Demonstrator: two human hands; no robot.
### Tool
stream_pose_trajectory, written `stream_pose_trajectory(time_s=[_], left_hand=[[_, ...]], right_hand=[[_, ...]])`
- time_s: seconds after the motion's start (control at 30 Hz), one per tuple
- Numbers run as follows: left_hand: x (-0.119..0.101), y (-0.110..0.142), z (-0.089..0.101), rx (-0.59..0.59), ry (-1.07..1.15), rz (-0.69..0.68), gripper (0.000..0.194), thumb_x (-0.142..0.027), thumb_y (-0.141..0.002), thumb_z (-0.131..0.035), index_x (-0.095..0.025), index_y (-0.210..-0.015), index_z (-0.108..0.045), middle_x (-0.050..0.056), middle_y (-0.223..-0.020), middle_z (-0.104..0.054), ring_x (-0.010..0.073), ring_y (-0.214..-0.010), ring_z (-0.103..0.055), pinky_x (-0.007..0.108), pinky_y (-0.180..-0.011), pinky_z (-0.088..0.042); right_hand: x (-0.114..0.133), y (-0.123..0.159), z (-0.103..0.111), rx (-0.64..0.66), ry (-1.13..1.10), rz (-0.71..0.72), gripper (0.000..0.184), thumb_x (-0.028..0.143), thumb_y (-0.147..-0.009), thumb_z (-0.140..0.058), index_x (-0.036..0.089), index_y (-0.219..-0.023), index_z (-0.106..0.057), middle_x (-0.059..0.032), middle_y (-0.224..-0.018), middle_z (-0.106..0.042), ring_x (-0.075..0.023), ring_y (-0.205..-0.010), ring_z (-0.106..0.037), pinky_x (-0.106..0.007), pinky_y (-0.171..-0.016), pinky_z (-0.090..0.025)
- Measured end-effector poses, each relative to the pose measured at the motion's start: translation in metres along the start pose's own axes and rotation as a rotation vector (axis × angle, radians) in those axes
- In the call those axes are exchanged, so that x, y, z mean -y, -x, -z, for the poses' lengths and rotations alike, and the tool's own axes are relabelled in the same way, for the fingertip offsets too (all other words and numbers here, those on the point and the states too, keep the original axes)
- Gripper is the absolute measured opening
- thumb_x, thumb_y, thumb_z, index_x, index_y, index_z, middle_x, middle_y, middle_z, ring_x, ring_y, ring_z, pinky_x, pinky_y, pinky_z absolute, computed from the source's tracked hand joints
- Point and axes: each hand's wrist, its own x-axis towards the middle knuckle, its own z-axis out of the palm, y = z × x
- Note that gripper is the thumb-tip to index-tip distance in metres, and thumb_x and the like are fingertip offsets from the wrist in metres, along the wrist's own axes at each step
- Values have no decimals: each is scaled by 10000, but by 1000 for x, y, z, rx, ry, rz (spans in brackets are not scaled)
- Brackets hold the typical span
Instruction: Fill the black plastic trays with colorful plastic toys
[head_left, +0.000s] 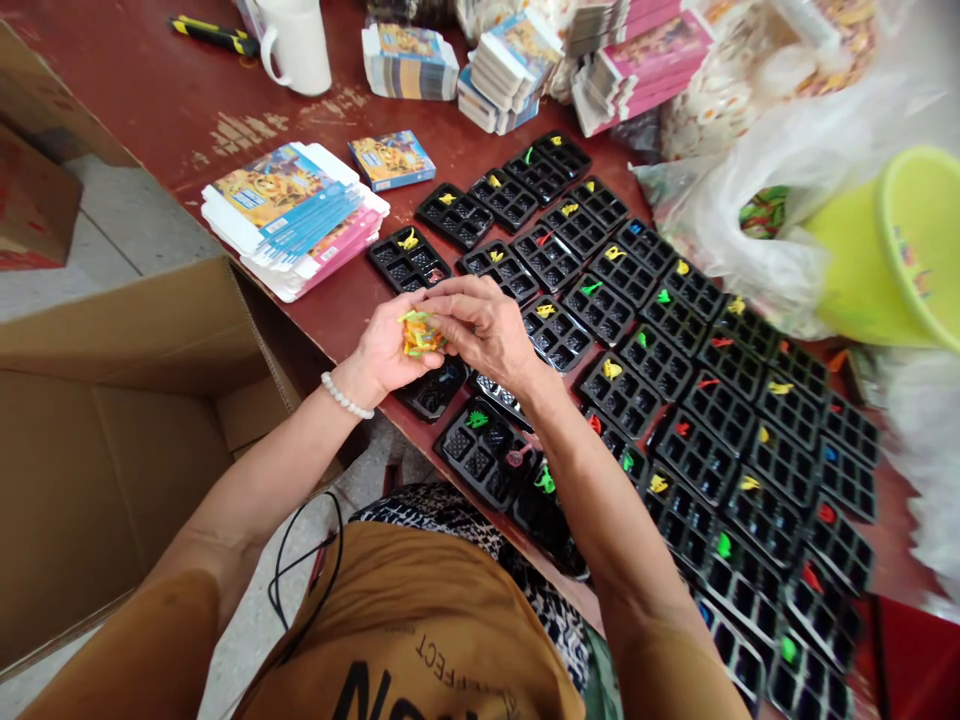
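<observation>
My left hand (384, 348), palm up and cupped, carries a small heap of yellow, orange and green plastic pieces (419, 334). Over that heap, my right hand (486, 326) has its thumb and fingers pinched together at the pieces; what lies between its fingertips is hidden. Both hands are above the front edge of the table, beside rows of black compartment trays (622, 392). Many trays have one small coloured figure in a compartment, such as a yellow figure (408, 239) in the tray just beyond my hands and a green figure (477, 419) in a nearer one.
Flat printed boxes (281, 215) are piled at the left, near a single box (391, 160). Behind are more box stacks (411, 62), a white mug (296, 45) and a utility knife (214, 35). A lime bucket (862, 250) stands right; an open carton (120, 400) is left below.
</observation>
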Motion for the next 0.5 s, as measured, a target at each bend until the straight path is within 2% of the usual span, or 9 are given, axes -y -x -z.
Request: stream_pose_trajectory(time_s=[0.1,0.2,0.37,0.43,0.5], left_hand=[[-1,-2,-3,-16,-32,-19,349,-327,-1060,-404,-191,-815,-613,59,-589,-630,176,-450,-617,198,-329,-360],[-1,-4,-5,-24,-56,-17,386,-311,-1065,-374,-167,-834,-647,90,-624,-659,198,-488,-655,201,-316,-361],[-7,3,-1,-22,-72,-17,346,-271,-1046,-427,-100,-979,-720,148,-717,-717,202,-518,-678,183,-321,-359],[-14,8,4,-47,-60,-50,316,-245,-1040,-451,-95,-1033,-729,140,-710,-719,198,-519,-676,177,-327,-372],[-21,13,9,-84,-52,-95,281,-218,-1028,-475,-107,-1052,-731,125,-694,-715,194,-516,-674,171,-326,-377]], right_hand=[[1,2,3,-63,-32,-31,270,394,-1078,-592,247,-1152,-806,-69,-1228,-763,-206,-1131,-678,-402,-1058,-498],[2,3,3,-124,-116,-73,299,440,-1066,-608,225,-1077,-815,-66,-1114,-779,-199,-1057,-695,-383,-1012,-534],[-10,7,15,-345,-266,-357,402,570,-1022,-620,221,-1117,-796,-49,-1028,-787,-180,-898,-703,-342,-845,-582],[-22,12,23,-405,-247,-456,392,562,-969,-681,208,-1085,-805,-35,-957,-785,-166,-826,-681,-321,-784,-568],[-35,19,28,-407,-210,-530,337,504,-918,-728,194,-1015,-817,-21,-866,-769,-149,-758,-652,-303,-736,-541]])
